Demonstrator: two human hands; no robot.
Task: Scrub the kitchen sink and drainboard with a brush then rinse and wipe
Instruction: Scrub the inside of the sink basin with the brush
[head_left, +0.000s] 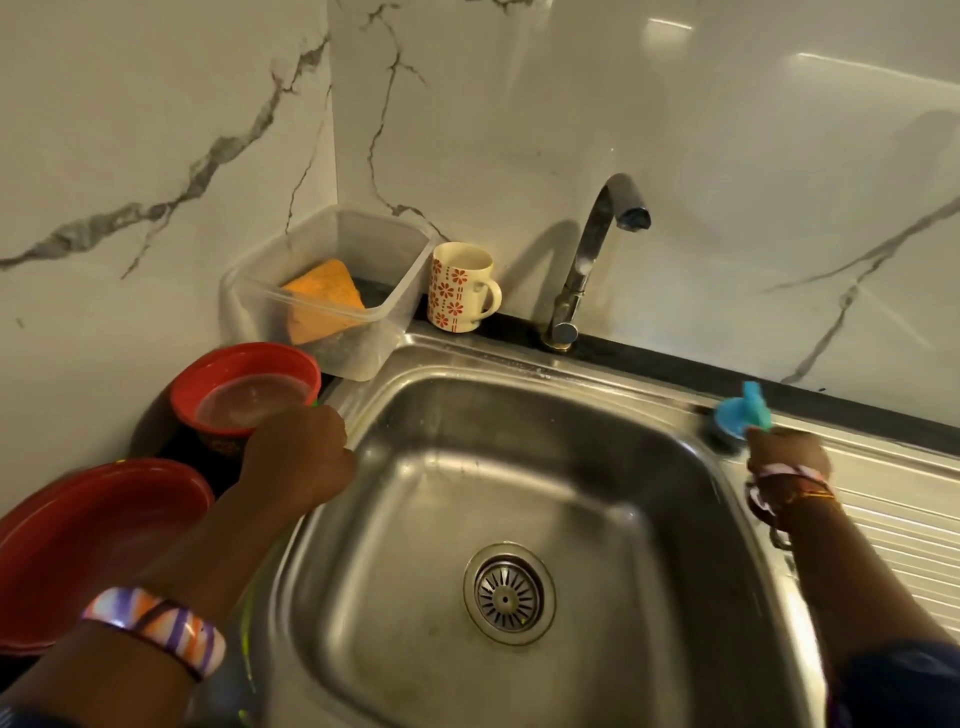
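Observation:
The steel sink fills the middle of the view, its drain strainer near the front. The ribbed drainboard runs off to the right. My right hand grips a blue-handled brush, whose dark bristles press on the sink's back right rim corner, where the drainboard begins. My left hand rests as a fist on the sink's left rim beside a red bowl. Its fingers are turned away, with a sliver of green at the knuckles. Green streaks lie along the left rim.
The faucet stands behind the basin, no water running. A flowered mug and a clear tub holding an orange sponge sit at the back left. Left of the sink are a small red bowl with liquid and a larger red bowl.

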